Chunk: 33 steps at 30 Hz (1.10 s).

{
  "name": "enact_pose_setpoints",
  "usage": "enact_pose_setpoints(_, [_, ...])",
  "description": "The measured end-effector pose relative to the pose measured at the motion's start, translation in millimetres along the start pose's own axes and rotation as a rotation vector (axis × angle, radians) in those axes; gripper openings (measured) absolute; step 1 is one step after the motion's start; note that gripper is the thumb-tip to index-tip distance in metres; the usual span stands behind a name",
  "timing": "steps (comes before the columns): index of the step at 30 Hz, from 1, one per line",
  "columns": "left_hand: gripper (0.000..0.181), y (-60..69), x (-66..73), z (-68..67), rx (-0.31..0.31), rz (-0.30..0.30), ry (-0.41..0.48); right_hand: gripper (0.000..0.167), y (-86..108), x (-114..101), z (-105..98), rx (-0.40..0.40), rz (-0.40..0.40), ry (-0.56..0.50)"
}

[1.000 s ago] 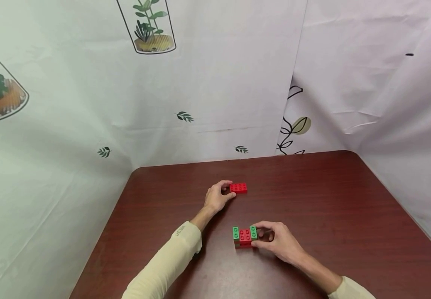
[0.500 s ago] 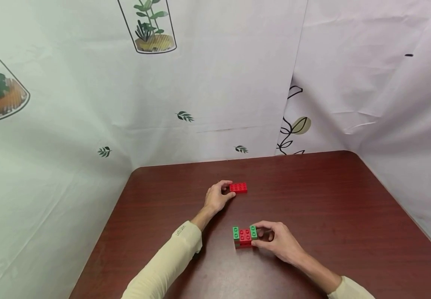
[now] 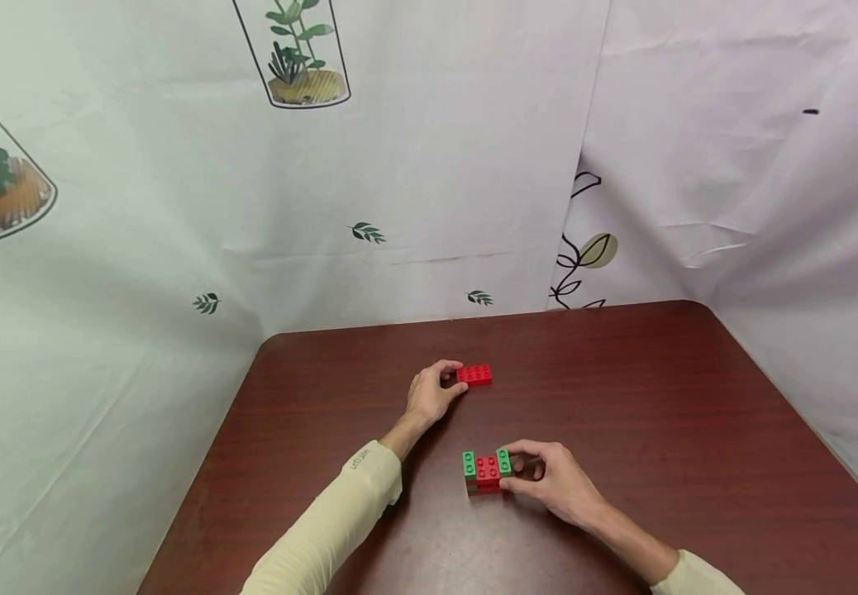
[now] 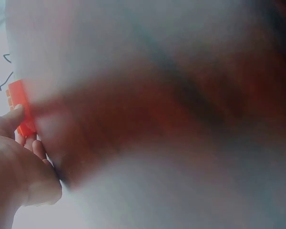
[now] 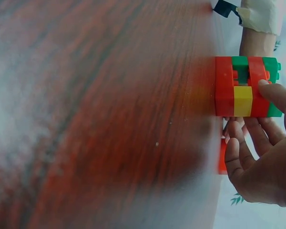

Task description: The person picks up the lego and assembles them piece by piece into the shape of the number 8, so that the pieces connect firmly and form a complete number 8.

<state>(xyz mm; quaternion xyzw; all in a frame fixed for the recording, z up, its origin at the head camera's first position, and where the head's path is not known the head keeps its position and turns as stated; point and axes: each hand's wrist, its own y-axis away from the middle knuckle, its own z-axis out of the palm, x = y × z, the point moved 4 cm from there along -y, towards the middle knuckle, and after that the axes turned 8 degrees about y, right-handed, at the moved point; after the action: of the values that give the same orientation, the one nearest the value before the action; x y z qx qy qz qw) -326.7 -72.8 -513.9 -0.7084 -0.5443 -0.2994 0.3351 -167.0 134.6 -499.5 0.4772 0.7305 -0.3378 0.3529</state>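
Observation:
My left hand (image 3: 429,390) reaches far across the table and pinches the left end of a red toy building brick (image 3: 474,375) between thumb and fingers; in the left wrist view the thumb lies along the brick (image 4: 27,119). Nearer, my right hand (image 3: 559,483) grips the right end of a small brick stack (image 3: 487,468) standing on the table. Two green bricks top its ends, with red studs between. From the right wrist view, a yellow brick (image 5: 242,101) and a green one sit between two red layers, with a gap between them.
The dark reddish wooden table (image 3: 622,388) has rounded far corners. White cloth (image 3: 429,165) printed with plants hangs behind and at both sides. Much of the left wrist view is a blurred close tabletop.

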Motion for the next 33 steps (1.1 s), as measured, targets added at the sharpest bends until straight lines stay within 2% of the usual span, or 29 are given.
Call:
enact_pose_setpoints(16, [0.033,6.3,-2.6,-4.1,-0.011,-0.018,0.044,0.03,-0.4,-1.1,0.4,-0.007,0.004,0.017])
enact_pose_setpoints(27, [0.033,6.1,0.9,-8.9,-0.001,0.004,0.073,0.03,-0.1,-0.5,-0.7,-0.006,0.017,0.021])
enact_pose_setpoints(33, [0.034,8.6,9.3,-14.9,-0.004,0.018,0.085,0.03,-0.7,0.8,-0.4,-0.005,0.011,0.02])
